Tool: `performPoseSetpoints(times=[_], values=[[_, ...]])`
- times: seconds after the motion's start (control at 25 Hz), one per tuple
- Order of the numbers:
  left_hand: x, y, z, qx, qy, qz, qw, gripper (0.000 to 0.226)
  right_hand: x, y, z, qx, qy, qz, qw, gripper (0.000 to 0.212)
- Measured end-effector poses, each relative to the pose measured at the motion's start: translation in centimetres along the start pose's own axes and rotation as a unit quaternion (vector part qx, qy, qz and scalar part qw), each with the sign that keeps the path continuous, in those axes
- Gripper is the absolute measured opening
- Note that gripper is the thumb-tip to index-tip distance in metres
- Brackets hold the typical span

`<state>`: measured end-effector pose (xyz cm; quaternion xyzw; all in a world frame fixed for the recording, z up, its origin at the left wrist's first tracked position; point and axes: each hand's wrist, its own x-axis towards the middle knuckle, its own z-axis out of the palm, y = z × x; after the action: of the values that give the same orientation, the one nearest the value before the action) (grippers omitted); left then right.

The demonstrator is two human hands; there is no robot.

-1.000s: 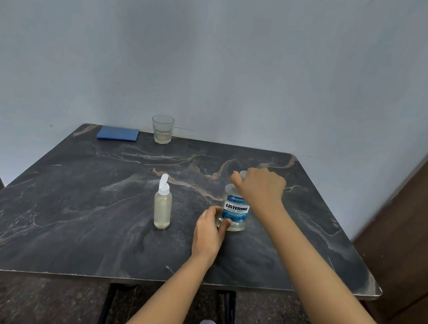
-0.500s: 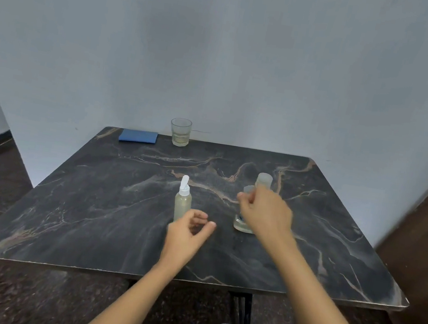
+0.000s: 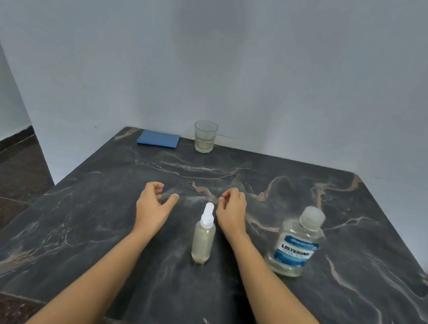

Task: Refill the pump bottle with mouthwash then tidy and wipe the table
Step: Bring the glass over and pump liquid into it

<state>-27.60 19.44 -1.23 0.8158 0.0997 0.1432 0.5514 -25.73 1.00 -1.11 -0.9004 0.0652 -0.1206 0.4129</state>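
Moved: the left hand (image 3: pixel 155 205) and the right hand (image 3: pixel 230 211) have been taken off the clear plastic, blue-labelled mouthwash bottle (image 3: pixel 294 246), which was gripped by body and cap a second ago. They have been brought to either side of the small clear plastic pump bottle (image 3: pixel 203 239).
Left hand: held just left of the pump bottle's top, with the fingers loosely curled and the thumb stretched out. Nothing is held.
Right hand: held just right of and behind the white pump head (image 3: pixel 208 212), with no contact seen. The fingers are curled towards the thumb, with nothing visible between them.
Pump bottle: stood upright between the forearms with its head fitted. Pale liquid is seen nearly to the shoulder.
Mouthwash bottle: stood upright to the right of the pump bottle, apart from it, with the frosted cap seated.
Tumbler: a short clear glass tumbler (image 3: pixel 205 137) is stood well behind the pump bottle, with a little pale liquid inside.
Cloth: a folded blue cloth (image 3: pixel 158 139) is laid well behind and left of the pump bottle.
Table: a dark veined stone-look table (image 3: pixel 354 293) bears everything.
Risk: the narrow pump bottle could be tipped by the right wrist just beside it. If the head is twisted without the body being steadied, the bottle could skid. Liquid could be dripped or spilled once the head is lifted out.
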Motion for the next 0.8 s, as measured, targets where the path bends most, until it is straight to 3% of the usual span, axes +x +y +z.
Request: performPoseSetpoints(times=[0.24,0.44,0.64,0.8], values=[[10.5,1.1,5.8,0.009,-0.024,0.005,1.0,0.084,4.6,1.3,3.6,-0.181,0.03,-0.058,0.981,0.03],[19.7,2.0,10.9,-0.004,-0.067,0.01,0.998,0.106,5.1,2.7,5.0,-0.225,0.025,-0.073,0.971,0.038],[25.5,2.7,15.0,-0.066,-0.063,0.0,0.996,0.109,5.0,2.7,5.3,-0.266,0.053,-0.09,0.958,0.044],[26.3,3.1,15.9,-0.043,-0.057,0.024,0.997,0.092,5.3,2.7,5.2,-0.265,0.041,-0.082,0.96,0.041]])
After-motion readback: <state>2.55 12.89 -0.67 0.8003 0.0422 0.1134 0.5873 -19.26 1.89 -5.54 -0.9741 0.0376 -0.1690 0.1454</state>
